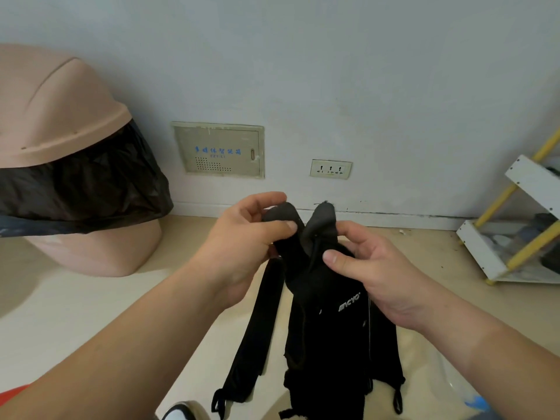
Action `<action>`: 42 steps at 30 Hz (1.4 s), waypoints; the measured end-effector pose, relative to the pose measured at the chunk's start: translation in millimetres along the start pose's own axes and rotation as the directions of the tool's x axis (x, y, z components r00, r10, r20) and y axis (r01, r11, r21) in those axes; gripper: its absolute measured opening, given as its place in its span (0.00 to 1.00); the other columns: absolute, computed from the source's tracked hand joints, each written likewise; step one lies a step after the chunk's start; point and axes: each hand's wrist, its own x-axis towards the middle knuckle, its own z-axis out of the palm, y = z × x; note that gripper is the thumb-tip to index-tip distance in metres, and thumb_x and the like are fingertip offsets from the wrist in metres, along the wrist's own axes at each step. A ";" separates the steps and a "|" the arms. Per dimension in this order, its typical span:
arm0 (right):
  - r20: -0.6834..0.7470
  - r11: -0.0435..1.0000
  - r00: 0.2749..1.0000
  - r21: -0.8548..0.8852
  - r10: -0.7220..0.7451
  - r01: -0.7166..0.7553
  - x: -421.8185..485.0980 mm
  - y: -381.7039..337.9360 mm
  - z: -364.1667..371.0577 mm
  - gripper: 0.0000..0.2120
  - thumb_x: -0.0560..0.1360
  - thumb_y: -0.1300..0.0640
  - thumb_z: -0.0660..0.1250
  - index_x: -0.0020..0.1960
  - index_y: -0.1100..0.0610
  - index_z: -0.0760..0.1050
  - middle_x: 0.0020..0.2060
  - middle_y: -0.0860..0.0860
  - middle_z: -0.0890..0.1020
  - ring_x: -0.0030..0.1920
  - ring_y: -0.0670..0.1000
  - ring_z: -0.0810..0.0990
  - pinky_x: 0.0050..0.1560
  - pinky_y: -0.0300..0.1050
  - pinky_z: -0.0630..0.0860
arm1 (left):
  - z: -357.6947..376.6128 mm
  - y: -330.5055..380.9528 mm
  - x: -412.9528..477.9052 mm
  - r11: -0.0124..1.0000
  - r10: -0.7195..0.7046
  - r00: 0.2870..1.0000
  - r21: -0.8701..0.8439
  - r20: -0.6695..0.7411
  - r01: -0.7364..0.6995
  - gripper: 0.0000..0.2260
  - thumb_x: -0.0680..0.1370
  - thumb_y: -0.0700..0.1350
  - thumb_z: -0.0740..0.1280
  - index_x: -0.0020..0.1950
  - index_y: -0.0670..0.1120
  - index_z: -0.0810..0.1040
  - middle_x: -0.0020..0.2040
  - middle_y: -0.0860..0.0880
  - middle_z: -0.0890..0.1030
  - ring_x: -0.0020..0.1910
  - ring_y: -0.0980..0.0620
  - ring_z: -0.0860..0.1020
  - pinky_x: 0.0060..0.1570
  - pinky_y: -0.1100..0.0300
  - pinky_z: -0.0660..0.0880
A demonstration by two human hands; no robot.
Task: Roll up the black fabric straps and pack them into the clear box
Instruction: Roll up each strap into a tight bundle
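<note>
Above the beige floor near the pale wall, the left hand and right hand are each pinching the upper ends of the black fabric straps, fingers curling onto the cloth.

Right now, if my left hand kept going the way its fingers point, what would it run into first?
Your left hand points rightward, pinching the straps. It would likely meet the other upturned strap end first, then your right hand; depth is unclear.
</note>
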 end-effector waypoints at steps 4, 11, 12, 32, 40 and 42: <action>-0.013 0.998 1.000 0.054 -0.016 0.016 -1.1 -1.8 1.5 0.15 0.81 0.69 0.67 0.63 0.56 0.83 0.54 0.57 0.88 0.53 0.55 0.88 0.55 0.45 0.84 | 0.3 -0.6 -0.5 0.984 -0.134 0.990 -0.121 -0.048 0.128 0.15 0.81 0.42 0.73 0.67 0.41 0.78 0.57 0.37 0.86 0.49 0.44 0.86 0.52 0.47 0.84; -0.109 0.996 0.994 0.080 -0.028 0.036 3.7 -3.9 0.2 0.17 0.82 0.68 0.65 0.62 0.52 0.84 0.58 0.56 0.88 0.58 0.56 0.88 0.60 0.50 0.81 | 14.3 -27.9 -7.6 0.868 -0.497 0.860 0.040 0.119 0.496 0.35 0.82 0.70 0.58 0.66 0.41 0.84 0.59 0.36 0.85 0.58 0.36 0.85 0.62 0.42 0.82; -0.121 0.997 0.992 0.069 -0.023 0.032 4.5 -3.7 -0.6 0.16 0.83 0.68 0.65 0.63 0.53 0.84 0.58 0.56 0.88 0.59 0.57 0.87 0.61 0.52 0.81 | 18.0 -28.7 -9.9 0.883 -0.470 0.870 0.056 0.151 0.467 0.33 0.83 0.69 0.57 0.65 0.45 0.85 0.61 0.38 0.86 0.61 0.38 0.84 0.66 0.41 0.79; -0.134 0.997 0.991 0.069 -0.016 0.025 16.9 0.2 -7.7 0.14 0.72 0.56 0.74 0.54 0.61 0.88 0.52 0.65 0.88 0.55 0.63 0.88 0.60 0.59 0.84 | 7.7 -26.2 13.8 0.953 -0.137 0.975 0.292 0.177 0.081 0.09 0.86 0.43 0.66 0.55 0.42 0.86 0.44 0.45 0.88 0.40 0.53 0.85 0.42 0.62 0.82; -0.269 0.999 0.963 -0.032 -0.020 0.012 29.8 9.3 -8.5 0.06 0.78 0.60 0.74 0.51 0.58 0.89 0.48 0.60 0.89 0.51 0.60 0.89 0.58 0.56 0.84 | 4.5 -28.1 19.7 0.943 -0.144 0.960 0.327 0.241 0.059 0.11 0.86 0.41 0.64 0.54 0.37 0.85 0.48 0.40 0.88 0.43 0.48 0.85 0.46 0.58 0.84; -0.259 0.999 0.966 -0.042 -0.002 -0.009 30.9 11.6 -9.1 0.07 0.79 0.59 0.74 0.53 0.58 0.89 0.50 0.60 0.89 0.53 0.60 0.89 0.59 0.56 0.84 | 5.0 -27.4 18.9 0.948 -0.134 0.958 0.313 0.255 0.050 0.12 0.87 0.41 0.63 0.56 0.38 0.85 0.51 0.39 0.87 0.45 0.48 0.85 0.48 0.57 0.85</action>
